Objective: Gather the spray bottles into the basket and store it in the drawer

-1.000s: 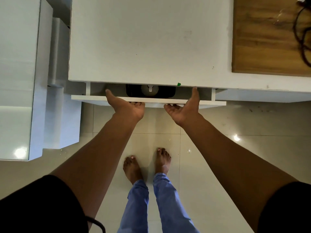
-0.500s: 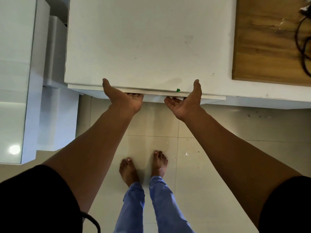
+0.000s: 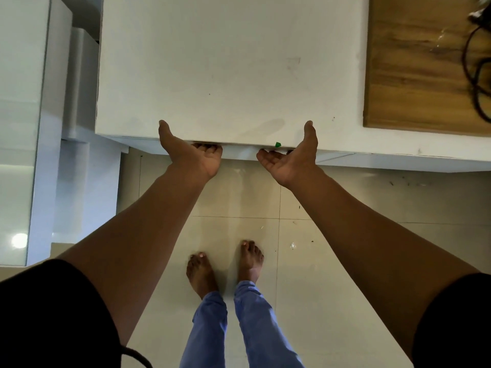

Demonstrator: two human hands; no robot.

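The white drawer front [image 3: 239, 152] sits almost flush under the edge of the white tabletop [image 3: 225, 62], with only a thin strip showing. My left hand [image 3: 191, 155] and my right hand [image 3: 289, 160] press against it palm up. Their fingers hook under its lower edge and the thumbs point up past the tabletop edge. The basket and the spray bottles are hidden inside the drawer.
A wooden board [image 3: 414, 62] with a black cable [image 3: 475, 62] lies on the right of the tabletop. A small green scrap [image 3: 278, 144] sticks at the table edge. White cabinets [image 3: 18, 128] stand at left. My bare feet [image 3: 225, 264] are on the tiled floor.
The drawer has slid in from partly open to nearly shut. The black basket with a bottle, seen a second ago, is now out of sight. Both hands moved forward with the drawer front.
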